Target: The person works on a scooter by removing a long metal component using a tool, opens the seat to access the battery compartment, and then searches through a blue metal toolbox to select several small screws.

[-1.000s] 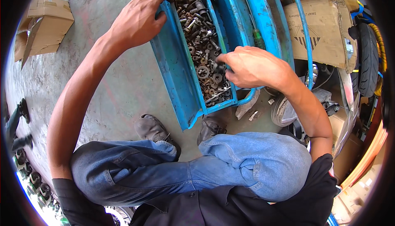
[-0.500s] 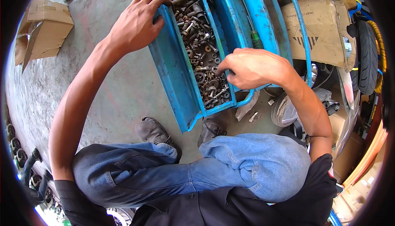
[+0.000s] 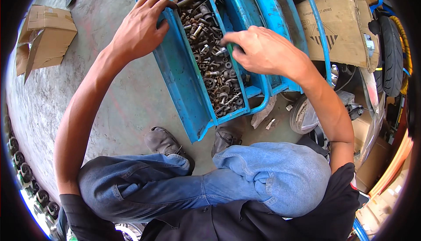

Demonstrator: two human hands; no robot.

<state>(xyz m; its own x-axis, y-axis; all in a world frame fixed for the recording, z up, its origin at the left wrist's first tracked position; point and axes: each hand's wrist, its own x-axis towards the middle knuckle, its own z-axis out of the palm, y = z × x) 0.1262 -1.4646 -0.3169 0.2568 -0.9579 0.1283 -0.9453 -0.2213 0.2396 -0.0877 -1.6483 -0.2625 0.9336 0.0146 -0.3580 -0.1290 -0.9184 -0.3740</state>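
Observation:
A blue metal toolbox (image 3: 173, 92) stands open in front of me, one long tray filled with loose bolts, nuts and washers (image 3: 213, 72). My left hand (image 3: 141, 26) lies over the tray's left wall, fingers bent and thumb apart. Its fingertips reach beside a long threaded piece (image 3: 184, 2); whether they touch it is unclear. Over the tray's right wall, my right hand (image 3: 265, 51) points its index finger down into the hardware, thumb apart from it. A shiny bolt (image 3: 220, 52) lies just below that blurred fingertip.
More blue trays (image 3: 276, 8) spread to the right, with a blue tube handle (image 3: 264, 102) at the near end. Cardboard boxes stand at right (image 3: 335, 28) and far left (image 3: 52, 34). A tyre (image 3: 391, 56) and a disc-shaped part (image 3: 300, 116) are at the right.
My right hand has moved farther up the tray and slightly left, its index finger stretching out more. My left hand stays at the left wall. The toolbox appears slightly farther left in view.

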